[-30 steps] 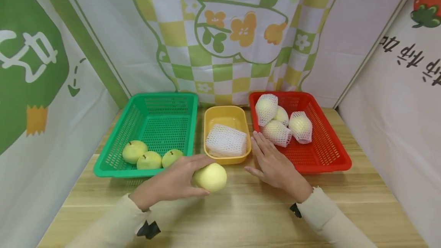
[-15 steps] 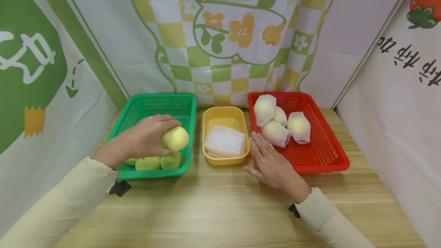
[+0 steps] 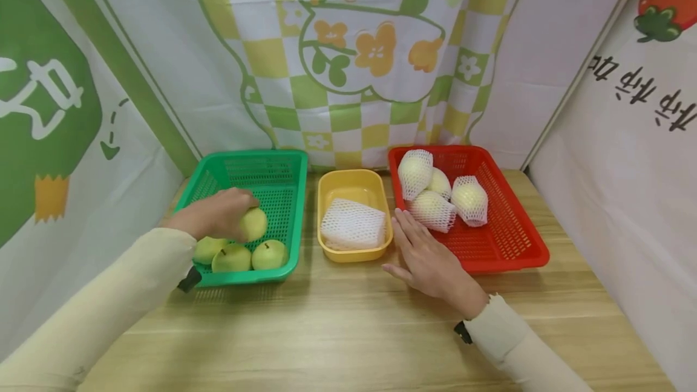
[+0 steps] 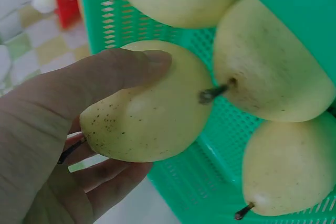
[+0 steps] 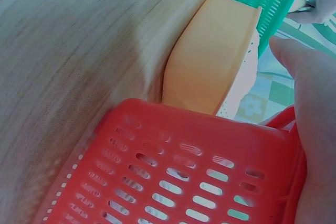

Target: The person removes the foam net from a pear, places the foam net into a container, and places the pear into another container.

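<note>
Over the green basket, my left hand grips a pale yellow pear. In the left wrist view the thumb lies across this held pear, with the fingers under it and its dark stem toward the palm. Below the hand, other pears lie along the basket's near side. My right hand is flat with straight fingers, its fingertips at the near left rim of the red basket. It holds nothing. Several pears in white foam nets lie in the red basket.
Between the baskets stands a yellow tray with a stack of white foam nets. Everything stands on a wood-grain table. A printed curtain hangs close behind, with white cloth walls at both sides.
My left hand has carried the pear leftward from the front of the yellow tray, then lowered it into the green basket. My right hand has stayed at the red basket's rim.
</note>
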`<state>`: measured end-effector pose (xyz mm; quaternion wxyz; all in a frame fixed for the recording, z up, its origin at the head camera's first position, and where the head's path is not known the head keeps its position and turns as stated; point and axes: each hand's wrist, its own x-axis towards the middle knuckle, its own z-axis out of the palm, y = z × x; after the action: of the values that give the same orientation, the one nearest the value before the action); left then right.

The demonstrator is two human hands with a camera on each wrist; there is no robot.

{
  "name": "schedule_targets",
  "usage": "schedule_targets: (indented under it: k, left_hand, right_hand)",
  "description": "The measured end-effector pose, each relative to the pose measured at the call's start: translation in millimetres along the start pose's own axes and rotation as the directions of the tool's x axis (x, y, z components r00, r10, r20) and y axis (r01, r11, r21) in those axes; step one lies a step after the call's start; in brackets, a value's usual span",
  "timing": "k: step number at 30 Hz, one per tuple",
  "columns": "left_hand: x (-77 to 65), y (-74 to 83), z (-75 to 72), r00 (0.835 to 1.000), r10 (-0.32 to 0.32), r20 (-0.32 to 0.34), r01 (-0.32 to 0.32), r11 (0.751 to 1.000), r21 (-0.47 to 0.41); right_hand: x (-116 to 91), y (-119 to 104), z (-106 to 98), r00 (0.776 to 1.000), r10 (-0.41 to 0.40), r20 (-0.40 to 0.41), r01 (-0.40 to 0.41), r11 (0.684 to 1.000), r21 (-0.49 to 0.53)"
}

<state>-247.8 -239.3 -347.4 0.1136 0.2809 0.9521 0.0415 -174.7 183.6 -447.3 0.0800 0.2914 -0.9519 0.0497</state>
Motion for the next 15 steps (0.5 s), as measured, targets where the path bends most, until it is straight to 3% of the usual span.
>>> schedule_targets:
  k: [5,15]
  left_hand:
    - [11.6,-6.8,7.4,0.999,-0.023,0.048,0.022,0.999,0.023]
    - [23.8,-4.9,18.6,0.982,-0.095,0.163,0.095,0.995,0.005]
  right_hand:
    - [0.1,0.1,-1.2,1.0,0.003,-0.005,-0.003,1.0,0.005]
    - [-0.6,-0.1,-0.6,1.0,0.007,-0.003,-0.007,1.0,0.004]
